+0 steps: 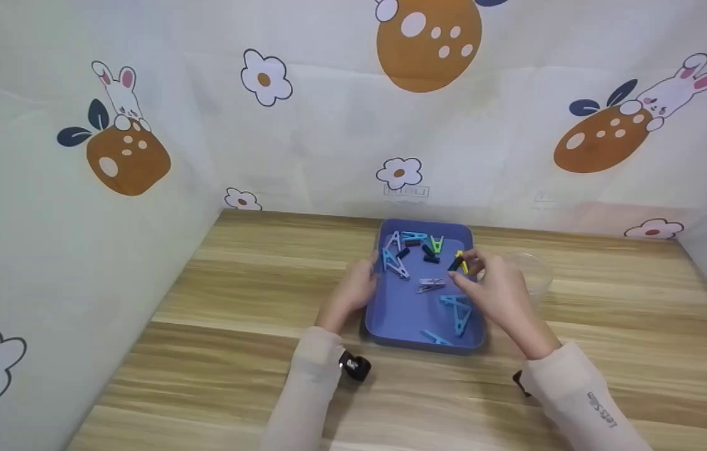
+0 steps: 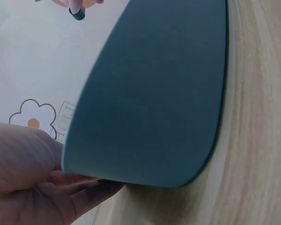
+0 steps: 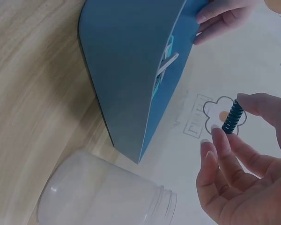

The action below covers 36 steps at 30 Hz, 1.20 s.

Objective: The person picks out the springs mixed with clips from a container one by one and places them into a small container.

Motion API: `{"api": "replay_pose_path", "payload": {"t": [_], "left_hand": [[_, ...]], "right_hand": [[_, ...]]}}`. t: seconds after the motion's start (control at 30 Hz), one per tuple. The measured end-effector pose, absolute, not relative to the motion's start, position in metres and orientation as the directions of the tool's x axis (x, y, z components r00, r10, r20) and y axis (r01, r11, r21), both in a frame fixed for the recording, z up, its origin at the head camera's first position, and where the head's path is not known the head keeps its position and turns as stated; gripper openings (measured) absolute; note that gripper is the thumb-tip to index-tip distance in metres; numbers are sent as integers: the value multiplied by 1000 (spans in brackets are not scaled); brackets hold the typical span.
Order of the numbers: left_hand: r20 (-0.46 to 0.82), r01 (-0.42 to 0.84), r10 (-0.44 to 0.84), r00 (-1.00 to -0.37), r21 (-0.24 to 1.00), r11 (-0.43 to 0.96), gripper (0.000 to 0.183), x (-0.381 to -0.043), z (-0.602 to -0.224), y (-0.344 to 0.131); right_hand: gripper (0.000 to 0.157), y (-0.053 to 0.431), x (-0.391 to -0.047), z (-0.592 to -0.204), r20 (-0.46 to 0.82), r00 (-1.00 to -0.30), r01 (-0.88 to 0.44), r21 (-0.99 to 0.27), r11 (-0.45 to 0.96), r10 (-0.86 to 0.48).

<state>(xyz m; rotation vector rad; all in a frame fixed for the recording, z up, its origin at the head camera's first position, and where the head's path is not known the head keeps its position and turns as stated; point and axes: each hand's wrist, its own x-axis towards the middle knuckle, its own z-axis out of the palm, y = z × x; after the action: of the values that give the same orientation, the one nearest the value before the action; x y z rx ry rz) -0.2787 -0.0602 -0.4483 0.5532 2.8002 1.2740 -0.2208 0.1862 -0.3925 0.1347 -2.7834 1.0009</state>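
My right hand [image 1: 499,285] pinches a dark coil spring [image 3: 232,118] between thumb and fingertips, above the right side of a blue tray [image 1: 398,313]. With my left hand [image 1: 356,285] I hold the tray's left wall; the left wrist view shows the fingers partly hidden behind the tray's edge. Inside the tray lie clothespin pieces: a blue and lilac piece [image 1: 396,264], a green piece [image 1: 437,244], a yellow piece [image 1: 465,266] and light blue pieces [image 1: 457,313]. A grey clothespin [image 1: 431,285] lies mid-tray. Several dark springs [image 1: 431,259] are toward the back.
A clear plastic jar [image 3: 103,192] stands right of the tray, partly behind my right hand in the head view. The wooden table [image 1: 234,282] meets patterned cloth walls [image 1: 328,138] at the back and both sides.
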Motion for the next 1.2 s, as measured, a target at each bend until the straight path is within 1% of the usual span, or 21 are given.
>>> {"api": "replay_pose_path", "payload": {"t": [0.4, 0.57, 0.8, 0.97, 1.2], "left_hand": [[120, 300, 320, -940, 739, 604, 51, -280, -448, -60], [105, 288, 317, -943, 735, 614, 51, -279, -448, -61], [126, 309, 324, -937, 728, 612, 52, -278, -448, -61], [162, 340, 326, -931, 707, 620, 51, -278, -450, -61], [167, 344, 325, -931, 699, 626, 50, -279, -450, -61]], "right_hand": [[40, 200, -214, -388, 246, -969, -149, -614, 775, 8], [38, 203, -213, -388, 264, -964, -159, -604, 781, 8], [36, 210, -209, -387, 292, -956, -173, -579, 797, 4], [38, 216, -208, -385, 275, -961, -153, -593, 790, 20], [41, 223, -206, -383, 233, -972, -117, -609, 785, 37]]}}
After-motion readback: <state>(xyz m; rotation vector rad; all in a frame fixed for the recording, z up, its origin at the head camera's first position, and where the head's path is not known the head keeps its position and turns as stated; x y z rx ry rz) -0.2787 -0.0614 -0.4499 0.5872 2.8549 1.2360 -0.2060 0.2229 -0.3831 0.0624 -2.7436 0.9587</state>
